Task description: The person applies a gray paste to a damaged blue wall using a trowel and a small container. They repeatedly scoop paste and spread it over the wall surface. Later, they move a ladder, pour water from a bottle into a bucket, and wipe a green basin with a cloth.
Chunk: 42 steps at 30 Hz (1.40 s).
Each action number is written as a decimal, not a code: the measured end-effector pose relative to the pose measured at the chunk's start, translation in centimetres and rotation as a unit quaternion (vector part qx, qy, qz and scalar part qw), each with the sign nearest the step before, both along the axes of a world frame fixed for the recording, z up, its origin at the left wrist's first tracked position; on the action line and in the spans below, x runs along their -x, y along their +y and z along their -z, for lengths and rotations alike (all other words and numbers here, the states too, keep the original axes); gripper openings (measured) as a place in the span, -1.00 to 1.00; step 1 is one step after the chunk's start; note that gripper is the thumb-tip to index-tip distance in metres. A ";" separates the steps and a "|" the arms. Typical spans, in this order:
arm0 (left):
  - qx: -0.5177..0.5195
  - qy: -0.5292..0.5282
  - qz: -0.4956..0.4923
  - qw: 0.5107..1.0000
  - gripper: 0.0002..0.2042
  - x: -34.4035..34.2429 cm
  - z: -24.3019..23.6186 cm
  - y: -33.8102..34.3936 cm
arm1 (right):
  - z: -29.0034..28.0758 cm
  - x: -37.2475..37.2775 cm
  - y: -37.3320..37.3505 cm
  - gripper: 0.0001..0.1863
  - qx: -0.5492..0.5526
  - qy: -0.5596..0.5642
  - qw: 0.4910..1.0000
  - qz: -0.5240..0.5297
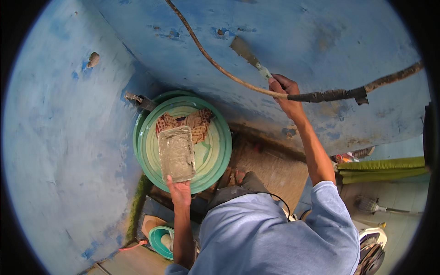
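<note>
My left hand [180, 193] grips the near end of a rectangular tray [176, 153] of grey-beige paste, held over a round green plastic lid [214, 149]. A patterned brown cloth [200, 123] lies on the lid beyond the tray. My right hand [286, 98] is closed on the pale handle of a putty knife [245, 51], raised up and to the right, its blade near the blue, patchy wall [311, 41]. A long hanging hose [215, 66], partly wrapped in dark tape, crosses in front of my right hand.
Walls meet in the corner behind the lid, with a pipe fitting [144, 101] at left. Below are a green bucket [156, 240] and a wooden board [270, 165]. At right are a green curtain [380, 169], a brush [366, 205] and a container of dark items [373, 247].
</note>
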State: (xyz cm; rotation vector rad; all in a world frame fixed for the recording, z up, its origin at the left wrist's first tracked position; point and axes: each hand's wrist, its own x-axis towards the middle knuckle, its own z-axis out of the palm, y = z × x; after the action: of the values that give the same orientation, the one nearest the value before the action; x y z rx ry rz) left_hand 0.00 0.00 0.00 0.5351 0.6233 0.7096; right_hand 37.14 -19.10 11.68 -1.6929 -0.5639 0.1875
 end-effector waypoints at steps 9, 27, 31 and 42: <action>0.002 0.013 -0.048 0.999 -0.38 0.1 0.9 -1.3 | -1.6 -0.6 0.7 -0.69 0.052 -0.069 0.996 0.035; -0.014 0.005 -0.061 0.998 -0.39 -0.5 1.2 -0.8 | -3.4 -1.8 3.9 -0.70 0.071 -0.105 0.992 0.029; -0.003 0.001 -0.064 0.998 -0.39 -0.5 1.5 -0.9 | -3.3 -1.4 3.0 -0.69 0.062 -0.125 0.990 0.028; 0.008 -0.016 -0.042 0.999 -0.38 -1.2 2.0 -0.7 | -1.4 -1.3 1.0 -0.69 0.118 -0.148 0.981 0.027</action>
State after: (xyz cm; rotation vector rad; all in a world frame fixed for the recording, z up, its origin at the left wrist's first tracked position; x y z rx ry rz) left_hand 1.25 -0.75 -1.98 0.4846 0.6233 0.7903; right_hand 38.40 -18.14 13.04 -1.9817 -0.7382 -0.0419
